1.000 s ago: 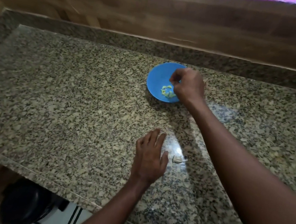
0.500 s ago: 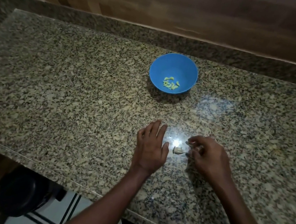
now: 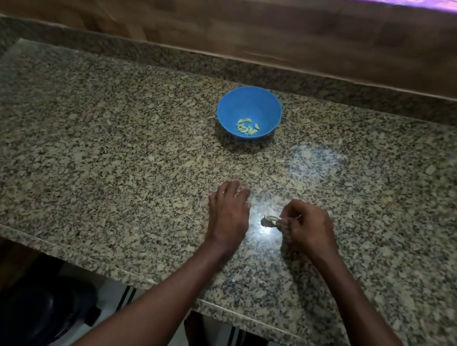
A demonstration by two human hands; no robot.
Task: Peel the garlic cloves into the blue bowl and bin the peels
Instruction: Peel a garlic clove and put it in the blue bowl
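A speckled granite countertop (image 3: 104,153) is running beneath a wood-panelled wall (image 3: 273,30), with a strip of purple-lit surface showing at the very top. Toward the back of the counter a blue bowl (image 3: 232,104) is sitting, holding a small heap of pale peeled garlic cloves (image 3: 247,127). Near the front edge, the left hand (image 3: 229,213) is lying flat on the stone, fingers straight and gripping nothing. Just beside it, the right hand (image 3: 306,230) is pinching a scrap of papery garlic peel (image 3: 275,219) between its fingertips, lifting it a little above its own shadow on the glossy stone. Whether a clove is still inside that scrap is too small to tell.

The step in hand seems to be gathering the peels, since the cloves are already lying in the bowl. The next move probably calls for keeping a light, closed pinch on the flimsy skin and carrying it off the counter to a bin; a dark rounded object (image 3: 43,311) is sitting on the floor below the counter's left front, though I cannot tell whether that is the bin.

No brand, label or writing is showing anywhere.
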